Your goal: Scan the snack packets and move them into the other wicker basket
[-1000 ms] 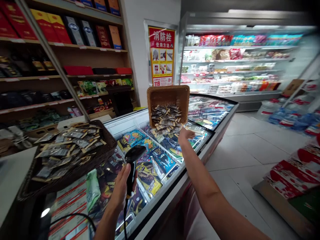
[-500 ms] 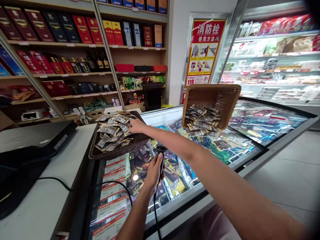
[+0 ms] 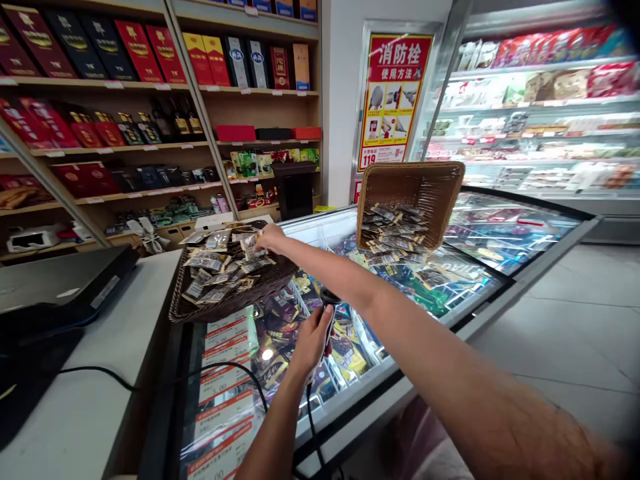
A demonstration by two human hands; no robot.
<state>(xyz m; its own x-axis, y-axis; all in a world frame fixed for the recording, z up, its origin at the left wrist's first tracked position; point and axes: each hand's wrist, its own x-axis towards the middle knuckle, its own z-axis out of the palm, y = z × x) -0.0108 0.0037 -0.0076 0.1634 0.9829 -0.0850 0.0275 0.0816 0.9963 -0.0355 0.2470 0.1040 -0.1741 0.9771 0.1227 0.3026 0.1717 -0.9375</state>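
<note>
My left hand (image 3: 309,343) is wrapped round a black handheld barcode scanner (image 3: 329,313) with a cable, held above the glass top of a chest freezer (image 3: 350,390). My right arm stretches across it to a dark brown wicker basket (image 3: 176,293) at the left. There my right hand (image 3: 271,238) has its fingers bent down and pinched on a small snack packet (image 3: 250,245) at the pile's right side. Many similar clear-and-tan packets (image 3: 207,260) fill the basket. Its fingertips are partly hidden.
A lighter tilted wicker basket (image 3: 410,175) with more packets stands on the freezer's far side. Price labels (image 3: 225,387) line the glass at left. A white counter (image 3: 100,373) holds a black machine (image 3: 65,287). Shelves (image 3: 145,153) rise behind; a lit cooler (image 3: 545,133) is at right.
The view has turned slightly right. My right hand has moved a little within the basket, and a packet now shows at its fingertips. My left hand still holds the scanner.
</note>
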